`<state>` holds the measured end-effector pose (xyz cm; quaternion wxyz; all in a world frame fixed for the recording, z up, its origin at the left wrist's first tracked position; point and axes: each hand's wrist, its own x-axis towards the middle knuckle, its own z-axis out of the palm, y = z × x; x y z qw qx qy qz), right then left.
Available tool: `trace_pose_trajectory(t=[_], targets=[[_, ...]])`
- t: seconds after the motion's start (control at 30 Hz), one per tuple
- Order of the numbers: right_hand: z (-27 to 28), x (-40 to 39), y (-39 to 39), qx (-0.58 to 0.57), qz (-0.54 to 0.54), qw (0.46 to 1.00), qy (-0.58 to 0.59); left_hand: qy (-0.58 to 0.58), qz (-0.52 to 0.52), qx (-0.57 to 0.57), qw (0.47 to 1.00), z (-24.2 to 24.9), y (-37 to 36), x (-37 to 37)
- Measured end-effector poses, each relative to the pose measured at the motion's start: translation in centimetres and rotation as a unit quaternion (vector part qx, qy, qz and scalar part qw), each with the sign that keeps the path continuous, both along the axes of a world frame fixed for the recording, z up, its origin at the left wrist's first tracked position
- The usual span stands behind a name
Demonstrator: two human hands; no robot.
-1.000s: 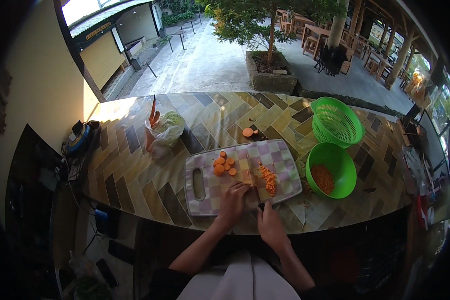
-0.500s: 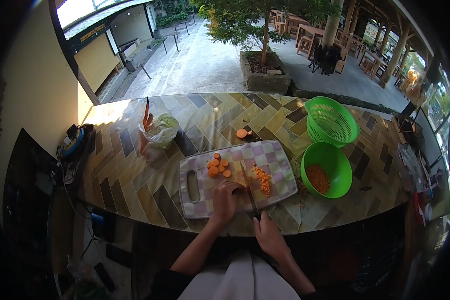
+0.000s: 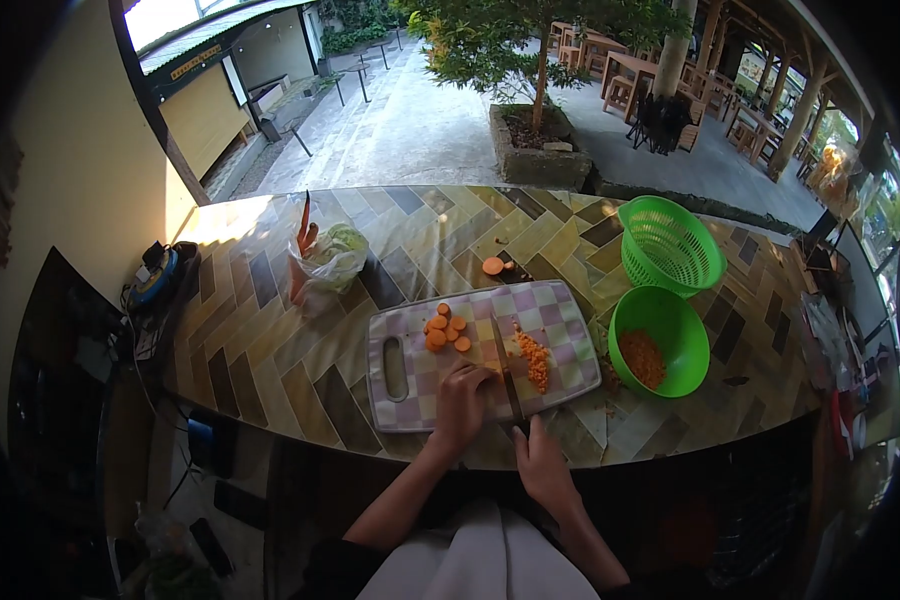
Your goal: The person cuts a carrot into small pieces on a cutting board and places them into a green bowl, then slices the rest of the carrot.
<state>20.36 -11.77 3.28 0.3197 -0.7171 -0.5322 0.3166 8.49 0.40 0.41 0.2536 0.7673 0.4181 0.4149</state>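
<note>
My right hand (image 3: 544, 467) is wrapped round the dark handle of a knife (image 3: 508, 372), whose blade lies lengthwise over a checked cutting board (image 3: 381, 408). Left of the blade, my left hand (image 3: 462, 402) rests on the board with its fingers curled and pressed down; what lies under the fingertips is hidden. Several thick carrot slices (image 3: 438, 338) sit beyond my left hand. To the right of the knife is a small heap of diced carrot (image 3: 534, 362).
A green bowl (image 3: 686, 340) with chopped orange bits stands right of the board, before a green colander (image 3: 672, 240). Carrot ends (image 3: 493, 266) lie behind the board. A plastic bag (image 3: 332, 262) with pale green vegetable and carrots is at left on the tiled table (image 3: 270, 340).
The whole view has shifted slightly, so the scene sits a little further right. Both hands and the knife keep nearly the same place on the board.
</note>
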Motion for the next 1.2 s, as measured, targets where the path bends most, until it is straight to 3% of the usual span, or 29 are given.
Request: trace_pose_trajectory(t=[0.53,0.63,0.8,1.2], targets=[[0.1,-0.9,2.3,-0.041,0.0,0.997,-0.062,0.003,-0.032,0.021,0.999,-0.4,0.2,-0.3],[0.8,0.0,1.5,-0.032,0.002,0.999,0.023,0.005,-0.029,0.016,0.999,0.0,0.3,-0.5],[0.2,-0.3,0.0,-0.016,0.011,1.0,0.012,-0.003,-0.002,-0.034,0.999,0.5,0.3,-0.6],[0.9,-1.0,-0.1,-0.036,0.013,0.999,0.009,-0.015,-0.015,-0.019,1.0,-0.6,1.1,-0.8]])
